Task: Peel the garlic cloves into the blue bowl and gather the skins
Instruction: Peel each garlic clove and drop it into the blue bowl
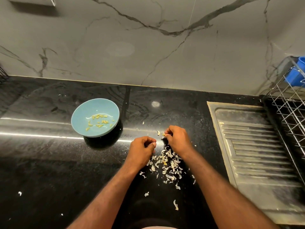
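The blue bowl (pixel 82 113) stands on the black counter at the left and holds several peeled garlic cloves (pixel 99 121). My right hand (pixel 177 140) pinches a small garlic clove (pixel 163 134) at its fingertips, just right of a loose piece of skin (pixel 158 133). My left hand (pixel 142 149) hovers beside it with fingers curled; nothing shows inside them. A heap of pale garlic skins (pixel 166 164) lies on the counter under and between my wrists, with stray flakes (pixel 175 204) nearer to me.
A steel sink drainboard (pixel 257 151) is set into the counter at the right. Behind it a wire rack (pixel 290 103) carries a blue container (pixel 297 73). A marble wall backs the black counter (pixel 49 162).
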